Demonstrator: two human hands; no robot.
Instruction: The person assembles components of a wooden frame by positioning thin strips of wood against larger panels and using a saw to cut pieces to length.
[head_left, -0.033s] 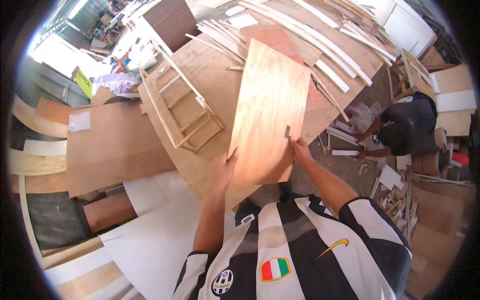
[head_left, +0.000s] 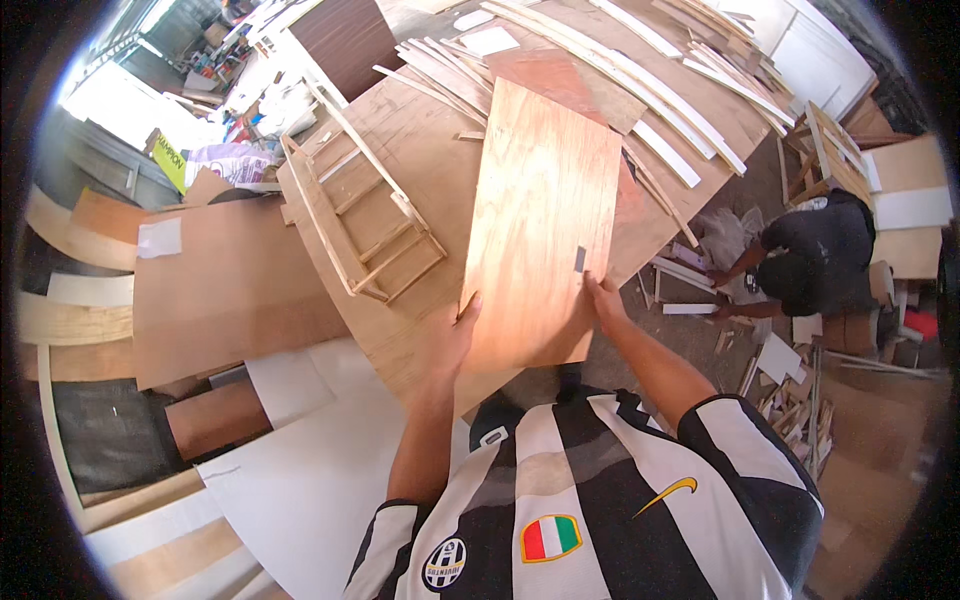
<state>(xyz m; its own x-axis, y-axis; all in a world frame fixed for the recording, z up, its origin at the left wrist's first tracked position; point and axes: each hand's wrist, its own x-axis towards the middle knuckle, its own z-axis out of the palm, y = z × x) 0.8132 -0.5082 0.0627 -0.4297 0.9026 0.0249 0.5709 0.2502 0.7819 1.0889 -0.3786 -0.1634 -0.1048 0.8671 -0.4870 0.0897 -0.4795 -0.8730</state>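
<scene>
A plywood panel (head_left: 540, 220) is held between my two hands over the near part of the worktable (head_left: 400, 130). My left hand (head_left: 455, 335) grips its left edge near the lower corner, with the thumb on the face and the other fingers hidden. On the right edge my right hand (head_left: 605, 300) has a similar hold, its fingers partly behind the panel. A small dark grey rectangle (head_left: 580, 259) shows on the panel beside my right thumb. Left of the panel, a slim wooden frame with crossbars (head_left: 365, 215) lies on the table.
Long white-edged strips (head_left: 640, 80) and a reddish board (head_left: 540, 75) lie across the table's far side. At right, a co-worker (head_left: 820, 250) bends over pieces on the floor beside scrap wood (head_left: 790, 425). Large brown sheets (head_left: 220, 290) and a white sheet (head_left: 310, 480) spread out at left.
The panel has turned very slightly counter-clockwise: its far end is a touch further left, its near end further right. Both hands keep their hold.
</scene>
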